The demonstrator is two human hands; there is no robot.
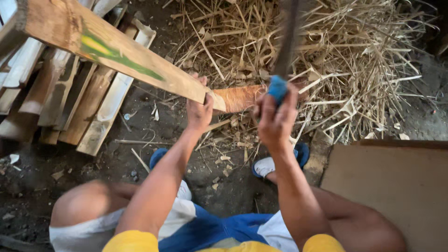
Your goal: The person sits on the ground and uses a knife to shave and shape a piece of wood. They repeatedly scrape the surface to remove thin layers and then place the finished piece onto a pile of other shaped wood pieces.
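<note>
A heap of dry straw and bamboo strips (326, 60) is lying on the dirt ground in the upper right part of the view. A stack of split boards (70, 98) is lying at the left. A brown sheet (396, 191) is lying at the lower right.

A long plank (116, 56), with a green and yellow mark on it, is being held slanted from the upper left down to the middle. Its lower end, which is reddish and cut thinner, is being kept above the ground in front of the knees.

The plank is being gripped by the left hand (199, 111) near this lower end, with the fingers wrapped around its edge. A blade (285, 37) with a blue handle (277, 88) is being held upright by the right hand (276, 119); the fingers are closed tightly around the handle. The blade is blurred.

Blue sandals (298, 154) are being worn on the feet below the hands.
</note>
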